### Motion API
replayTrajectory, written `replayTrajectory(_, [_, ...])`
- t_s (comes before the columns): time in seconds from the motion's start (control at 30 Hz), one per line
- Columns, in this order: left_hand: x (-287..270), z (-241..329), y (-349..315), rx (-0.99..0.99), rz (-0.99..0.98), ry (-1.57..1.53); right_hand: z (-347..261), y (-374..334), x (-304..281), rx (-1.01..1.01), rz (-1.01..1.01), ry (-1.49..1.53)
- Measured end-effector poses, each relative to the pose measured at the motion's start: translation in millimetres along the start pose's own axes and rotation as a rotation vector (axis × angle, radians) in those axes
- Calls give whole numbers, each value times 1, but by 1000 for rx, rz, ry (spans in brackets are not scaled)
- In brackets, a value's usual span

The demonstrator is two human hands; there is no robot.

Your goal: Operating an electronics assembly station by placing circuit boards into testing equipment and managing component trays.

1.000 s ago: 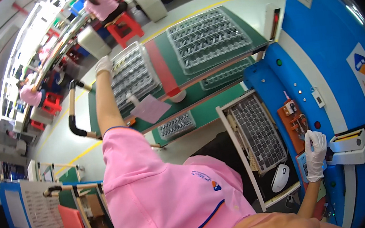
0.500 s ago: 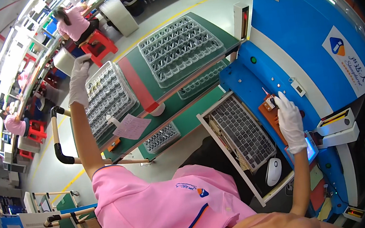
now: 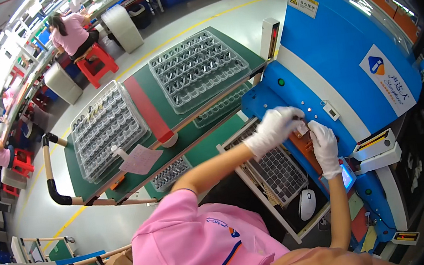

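Both hands wear white gloves and meet at an orange-brown fixture (image 3: 306,146) on the blue machine (image 3: 340,37). My left hand (image 3: 273,131) reaches in from the left, its fingers pinched together over the fixture's far end. A small dark bit shows at its fingertips, too small to name. My right hand (image 3: 326,149) rests along the fixture's right side, its thumb and forefinger closed near a small pale piece (image 3: 302,129) between the two hands. Whatever the right fingers grip is mostly hidden by the glove.
Clear trays of small dark parts, one stack at left (image 3: 111,129) and another farther right (image 3: 199,70), stand on a green cart (image 3: 139,96). A drawer holds a keyboard (image 3: 283,176) and a white mouse (image 3: 307,204). A small screen (image 3: 347,173) glows beside my right wrist.
My left hand has come from the left tray stack across to the fixture and met my right hand. My right hand stays at the fixture, its fingers shifted. The view has shifted slightly.
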State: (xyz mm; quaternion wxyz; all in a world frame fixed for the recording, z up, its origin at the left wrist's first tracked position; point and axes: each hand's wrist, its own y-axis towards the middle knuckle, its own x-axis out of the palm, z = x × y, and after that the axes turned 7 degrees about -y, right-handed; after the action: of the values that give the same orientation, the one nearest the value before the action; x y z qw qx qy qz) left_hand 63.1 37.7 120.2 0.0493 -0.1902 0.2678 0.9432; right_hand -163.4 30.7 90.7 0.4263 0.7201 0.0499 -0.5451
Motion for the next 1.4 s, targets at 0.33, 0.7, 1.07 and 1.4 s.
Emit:
replayTrajectory(0.33, [86, -73, -15, 241, 141, 374, -8, -88, -84, 277, 72, -57])
replayTrajectory(0.7, [81, -71, -8, 266, 92, 214, -4, -91, -61, 293, 81, 10])
replayTrajectory(1.07, [84, -52, -6, 59, 64, 308, -19, -56, -27, 442, 93, 423])
replayTrajectory(1.4, [120, 92, -12, 402, -373, -191, 45, -92, -187, 537, 846, -133])
